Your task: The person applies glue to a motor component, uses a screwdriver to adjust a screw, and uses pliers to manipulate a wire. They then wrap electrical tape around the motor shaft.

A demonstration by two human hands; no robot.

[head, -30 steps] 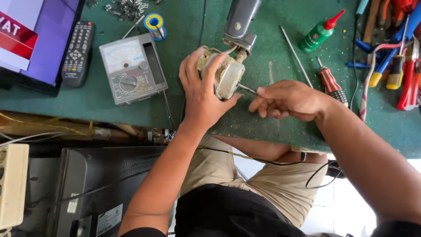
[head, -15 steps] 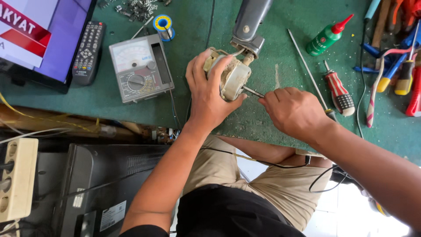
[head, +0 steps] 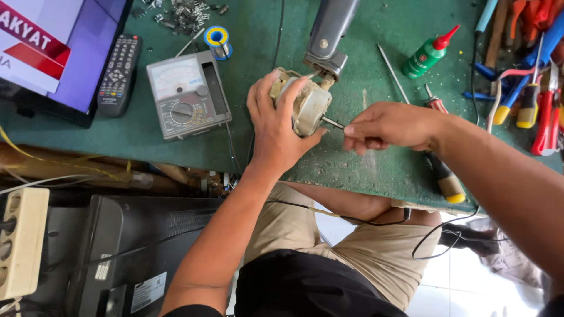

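My left hand (head: 276, 132) grips a dusty cream-coloured electric motor (head: 305, 103) on the green bench mat (head: 147, 147). A grey metal arm (head: 329, 32) joins the motor from behind. The motor's thin steel shaft (head: 332, 122) sticks out to the right. My right hand (head: 390, 126) has its fingers closed around the end of that shaft, just right of the motor. The fingers hide whether a small tool is in the hand.
A grey analogue multimeter (head: 187, 93) and black remote (head: 118, 75) lie left, beside a lit screen (head: 53, 47). A solder spool (head: 218, 39), green oil bottle (head: 427, 54), long thin rod (head: 392, 73), screwdriver (head: 443, 173) and several coloured hand tools (head: 529, 76) lie on the mat. A power strip (head: 20, 240) sits below left.
The view has shifted slightly. My left hand keeps its grip on the motor. My right hand stays at the shaft, its wrist turned a little.
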